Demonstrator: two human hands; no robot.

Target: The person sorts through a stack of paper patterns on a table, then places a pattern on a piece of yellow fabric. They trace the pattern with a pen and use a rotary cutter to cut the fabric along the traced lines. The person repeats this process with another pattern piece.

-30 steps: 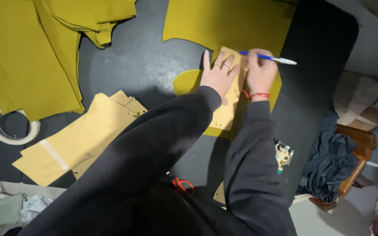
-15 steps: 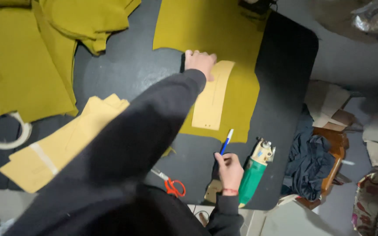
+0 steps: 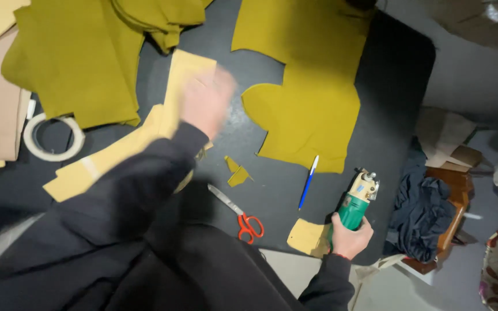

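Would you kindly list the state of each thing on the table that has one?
right hand: closed around the green cutter
green cutter: gripped, resting on the table
left hand: blurred, on the paper pattern
scissors: shut, lying flat
pen: lying loose
tape roll: lying flat

Bare dark table (image 3: 272, 190) lies open between scissors (image 3: 242, 217) and pen (image 3: 308, 182); small fabric scraps (image 3: 237, 171) intrude.

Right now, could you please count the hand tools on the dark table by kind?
Scissors: 1
Pen: 1
Tape roll: 1
Green electric cutter, gripped by the right hand: 1
Total: 4
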